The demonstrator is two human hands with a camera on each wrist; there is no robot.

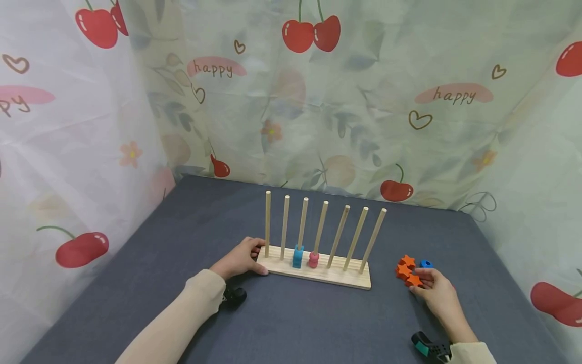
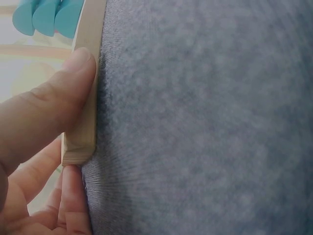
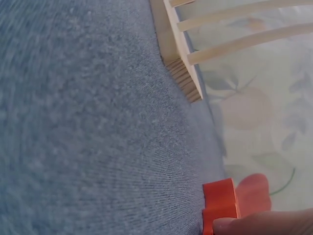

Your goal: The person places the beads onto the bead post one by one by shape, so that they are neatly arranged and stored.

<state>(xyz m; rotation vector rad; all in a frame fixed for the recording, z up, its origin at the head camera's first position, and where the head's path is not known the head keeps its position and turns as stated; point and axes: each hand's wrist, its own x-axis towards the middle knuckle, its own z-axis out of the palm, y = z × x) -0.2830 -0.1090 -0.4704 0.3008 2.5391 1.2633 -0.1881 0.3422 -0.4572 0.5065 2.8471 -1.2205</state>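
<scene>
A wooden peg board (image 1: pixel 336 275) with several upright pegs stands mid-table. Blue pieces (image 1: pixel 297 257) sit low on one peg, and a pink piece (image 1: pixel 313 260) on the peg beside it. My left hand (image 1: pixel 243 257) grips the board's left end; in the left wrist view the thumb (image 2: pixel 73 78) lies on its front edge and the fingers are at its end. Right of the board, my right hand (image 1: pixel 438 290) pinches the nearest orange star (image 1: pixel 414 281) of a small cluster. The right wrist view shows the thumb (image 3: pixel 264 223) against orange star pieces (image 3: pixel 220 196).
Other orange stars (image 1: pixel 404 268) lie against the pinched one. A blue piece (image 1: pixel 426 264) with a hole lies just behind the right fingers. Dark grey cloth (image 1: pixel 295 323) covers the table, and printed curtains (image 1: pixel 318 101) hang at its back and sides.
</scene>
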